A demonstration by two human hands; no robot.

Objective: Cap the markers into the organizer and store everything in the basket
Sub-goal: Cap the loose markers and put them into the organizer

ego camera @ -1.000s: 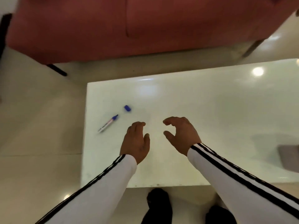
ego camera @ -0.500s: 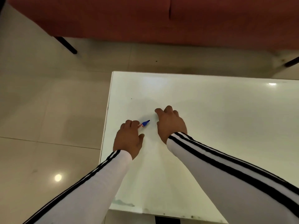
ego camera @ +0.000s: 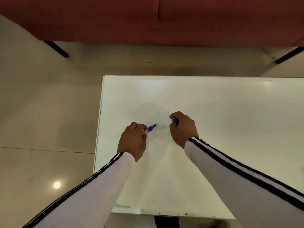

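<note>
One red sofa (ego camera: pixel 148 18) stands beyond the far edge of the white bench (ego camera: pixel 213 99). I see both white-sleeved arms (ego camera: pixel 92 186) reach forward over its left part, knuckles up. My left hand (ego camera: pixel 133 143) grips the uncapped blue marker (ego camera: pixel 150 128), tip pointing far-right; my right hand (ego camera: pixel 183 130) pinches the blue cap (ego camera: pixel 175 120), near that tip but apart.

Head-worn view, looking steeply down, close over white table (ego camera: pixel 213 112), sofa (ego camera: pixel 148 18) beyond
</note>
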